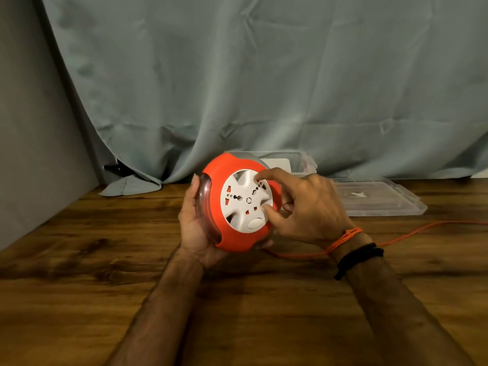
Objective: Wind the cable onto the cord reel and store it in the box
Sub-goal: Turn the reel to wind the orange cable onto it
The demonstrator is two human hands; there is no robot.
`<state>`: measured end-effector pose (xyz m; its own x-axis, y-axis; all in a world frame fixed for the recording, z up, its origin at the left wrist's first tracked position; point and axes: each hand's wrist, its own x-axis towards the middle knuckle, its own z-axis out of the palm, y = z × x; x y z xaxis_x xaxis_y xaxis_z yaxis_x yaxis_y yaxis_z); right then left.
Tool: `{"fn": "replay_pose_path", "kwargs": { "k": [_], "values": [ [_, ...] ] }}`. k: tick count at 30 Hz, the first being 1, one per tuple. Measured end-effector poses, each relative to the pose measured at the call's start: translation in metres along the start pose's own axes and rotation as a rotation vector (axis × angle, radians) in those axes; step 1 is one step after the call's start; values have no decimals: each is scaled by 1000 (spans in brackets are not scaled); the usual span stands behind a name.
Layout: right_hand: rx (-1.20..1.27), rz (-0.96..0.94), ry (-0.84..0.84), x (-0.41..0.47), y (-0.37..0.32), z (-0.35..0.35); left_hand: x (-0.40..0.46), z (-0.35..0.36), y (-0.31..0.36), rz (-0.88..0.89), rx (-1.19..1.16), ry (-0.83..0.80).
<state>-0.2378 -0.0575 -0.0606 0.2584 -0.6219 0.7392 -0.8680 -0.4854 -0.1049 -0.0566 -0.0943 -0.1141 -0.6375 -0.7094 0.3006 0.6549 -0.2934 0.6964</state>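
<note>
A round orange cord reel (pixel 227 178) with a white socket hub (pixel 245 199) is held up above the wooden table. My left hand (pixel 196 228) cups its left side and bottom. My right hand (pixel 306 210) rests on the hub, thumb and forefinger pressed into the white spokes. An orange cable (pixel 412 232) leaves the reel's underside and trails right across the table, off the frame's right edge. Behind the reel stands a clear plastic box (pixel 303 161), partly hidden by the reel.
The box's clear lid (pixel 380 198) lies flat on the table right of my right hand. A grey-green cloth (pixel 237 75) hangs behind as a backdrop, bunched on the table at the back left. The wooden table (pixel 105 273) stretches toward me.
</note>
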Motion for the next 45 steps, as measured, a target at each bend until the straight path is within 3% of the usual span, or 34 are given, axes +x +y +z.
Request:
{"fn": "replay_pose_path", "kwargs": {
  "k": [5, 9, 11, 15, 20, 24, 30, 34, 39, 45],
  "values": [
    [-127, -100, 16, -4, -1, 9, 1, -7, 0, -139, -9, -38],
    [-192, -51, 57, -7, 4, 12, 2, -6, -1, -139, 22, -29],
    [-209, 12, 38, -12, 7, 14, 4, -3, -1, -84, 38, -9],
    [-145, 221, 18, -12, -9, 26, 10, 7, -5, 190, 17, 158],
    [-49, 364, -6, -8, -20, 33, 7, 12, -6, 255, 10, 222],
    [-24, 287, -35, -3, -15, 20, 7, 9, -4, 189, 12, 150],
    [-7, 23, -51, 1, 1, 3, 1, -2, 0, -75, 15, 55],
    [-109, -74, -62, -3, -1, 9, 2, -6, 0, -80, -3, 13],
    [-150, -39, -26, -5, 2, 9, 1, 1, 0, -87, 49, 21],
    [-107, 235, 51, -10, -16, 22, 7, 15, -2, 228, 3, 119]
  ]
}}
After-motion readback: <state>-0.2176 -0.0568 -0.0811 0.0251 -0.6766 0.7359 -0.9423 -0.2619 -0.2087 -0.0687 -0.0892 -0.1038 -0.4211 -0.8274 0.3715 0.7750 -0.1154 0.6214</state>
